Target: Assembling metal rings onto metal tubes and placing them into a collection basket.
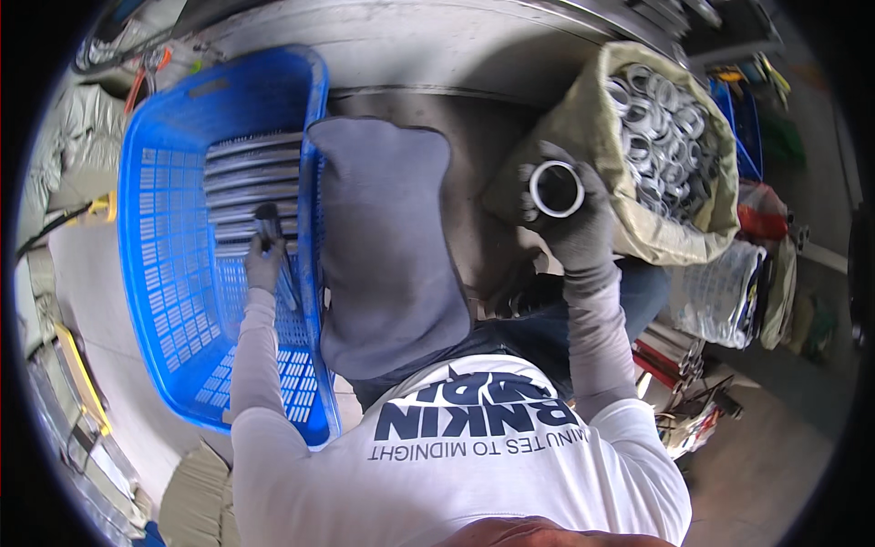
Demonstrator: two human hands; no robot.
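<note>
My right hand (576,223), in a grey glove, holds up a single silvery metal ring (558,215) between fingers and thumb, its round opening facing me. Just right of it stands a pale cloth sack (725,205) filled with loose metal rings (652,118). My left hand (263,263), gloved too, reaches inside a blue plastic basket (321,91), its fingers closed on a dark grey piece whose kind I cannot make out. Beyond that hand, metal rings (251,178) lie packed in long rows. Another slim metal piece (290,290) shows beside its wrist.
A dark grey pad (387,246) lies over my lap, between basket and sack. A pale wall or panel (437,50) runs behind them. Clear plastic bags (720,296) and bundled items (670,356) stand at the right. A yellow-edged object (82,378) is at far left.
</note>
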